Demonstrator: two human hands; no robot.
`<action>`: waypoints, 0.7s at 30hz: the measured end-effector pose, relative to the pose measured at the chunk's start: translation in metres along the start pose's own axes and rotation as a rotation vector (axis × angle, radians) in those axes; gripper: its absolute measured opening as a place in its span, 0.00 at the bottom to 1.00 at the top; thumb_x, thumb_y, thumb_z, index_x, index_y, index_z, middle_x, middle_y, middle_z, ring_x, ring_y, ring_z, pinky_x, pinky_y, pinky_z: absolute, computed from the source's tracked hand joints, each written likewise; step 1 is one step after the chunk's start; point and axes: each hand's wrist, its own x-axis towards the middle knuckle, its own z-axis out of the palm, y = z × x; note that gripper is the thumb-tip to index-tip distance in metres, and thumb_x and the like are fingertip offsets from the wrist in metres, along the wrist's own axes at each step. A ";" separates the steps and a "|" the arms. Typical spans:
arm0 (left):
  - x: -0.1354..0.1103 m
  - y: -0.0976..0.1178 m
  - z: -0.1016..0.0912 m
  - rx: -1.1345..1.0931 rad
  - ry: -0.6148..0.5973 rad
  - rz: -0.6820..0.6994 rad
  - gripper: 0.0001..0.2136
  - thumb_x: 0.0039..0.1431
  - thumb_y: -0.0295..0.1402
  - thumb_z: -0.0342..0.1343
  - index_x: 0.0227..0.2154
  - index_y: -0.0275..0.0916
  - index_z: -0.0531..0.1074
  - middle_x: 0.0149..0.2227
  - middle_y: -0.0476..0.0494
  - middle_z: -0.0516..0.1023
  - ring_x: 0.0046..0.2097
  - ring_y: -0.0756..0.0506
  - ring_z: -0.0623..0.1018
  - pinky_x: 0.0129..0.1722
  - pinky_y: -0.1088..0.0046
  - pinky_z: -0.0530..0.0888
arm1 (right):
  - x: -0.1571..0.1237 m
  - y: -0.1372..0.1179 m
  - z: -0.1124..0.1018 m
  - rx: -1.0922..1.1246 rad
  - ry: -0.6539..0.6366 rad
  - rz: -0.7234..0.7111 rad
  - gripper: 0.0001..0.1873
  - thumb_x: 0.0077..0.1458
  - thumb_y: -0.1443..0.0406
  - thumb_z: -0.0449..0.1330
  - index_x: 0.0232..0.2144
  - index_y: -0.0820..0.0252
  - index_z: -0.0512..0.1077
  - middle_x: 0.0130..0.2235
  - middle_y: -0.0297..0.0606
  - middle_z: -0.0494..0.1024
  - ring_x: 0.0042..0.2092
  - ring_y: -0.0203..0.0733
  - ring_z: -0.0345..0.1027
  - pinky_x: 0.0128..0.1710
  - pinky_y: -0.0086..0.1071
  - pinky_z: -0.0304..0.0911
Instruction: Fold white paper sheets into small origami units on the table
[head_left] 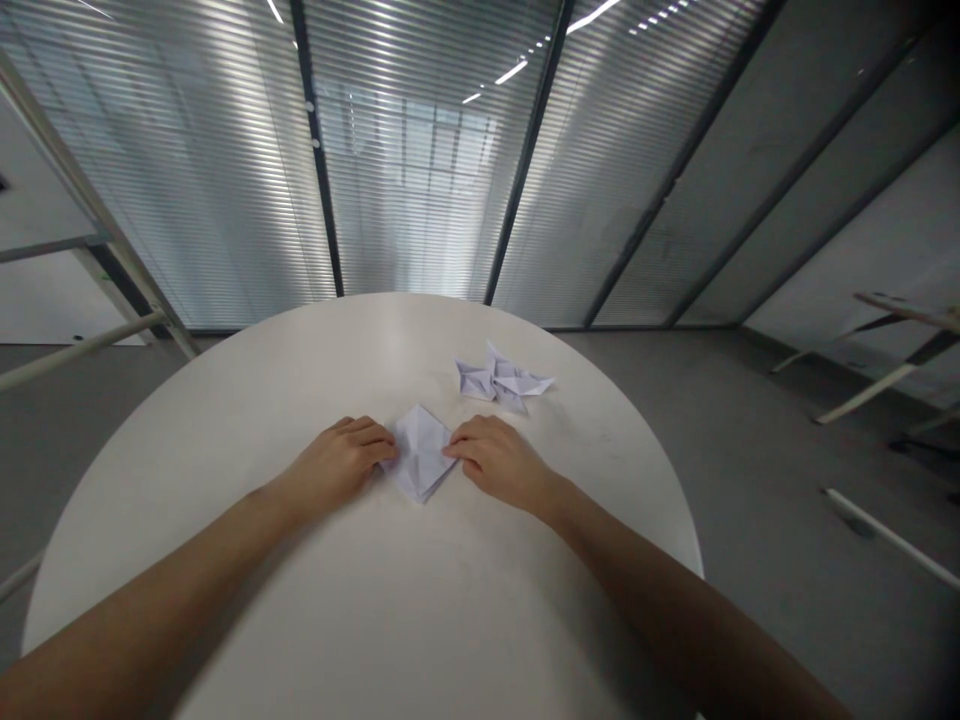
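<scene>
A diamond-shaped piece of folded white paper (pixel 420 450) lies flat near the middle of a round white table (pixel 300 380). My left hand (pixel 341 462) rests on the table with curled fingers pressing the paper's left edge. My right hand (pixel 499 460) does the same on the paper's right corner, its fingertips pinched against it. A finished folded paper figure (pixel 501 380) with pointed flaps lies just beyond, to the right of the hands.
The table's curved far edge runs close to a wall of glass panels with blinds (pixel 420 160). Grey floor surrounds the table. Slanted white frame legs (pixel 877 385) stand at the right, and white bars (pixel 82 345) at the left.
</scene>
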 end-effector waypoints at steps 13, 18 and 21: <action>0.011 0.015 0.007 -0.073 -0.041 -0.083 0.22 0.48 0.19 0.47 0.46 0.41 0.68 0.43 0.42 0.71 0.45 0.44 0.71 0.45 0.67 0.67 | 0.005 -0.020 0.001 -0.069 -0.002 -0.049 0.08 0.57 0.71 0.55 0.36 0.59 0.74 0.37 0.39 0.77 0.39 0.41 0.68 0.41 0.34 0.62; 0.017 0.017 0.010 -0.198 -0.025 -0.164 0.16 0.41 0.17 0.45 0.33 0.39 0.65 0.37 0.45 0.70 0.39 0.46 0.71 0.38 0.71 0.66 | 0.004 -0.022 0.002 -0.047 -0.029 -0.114 0.13 0.54 0.75 0.55 0.39 0.57 0.73 0.38 0.37 0.76 0.41 0.40 0.68 0.42 0.33 0.61; 0.017 0.015 0.011 -0.282 0.008 -0.137 0.10 0.41 0.17 0.47 0.26 0.39 0.61 0.31 0.48 0.68 0.35 0.48 0.69 0.35 0.73 0.64 | 0.005 -0.024 0.001 -0.097 -0.097 -0.123 0.14 0.55 0.74 0.54 0.42 0.57 0.71 0.40 0.38 0.75 0.43 0.40 0.67 0.43 0.34 0.61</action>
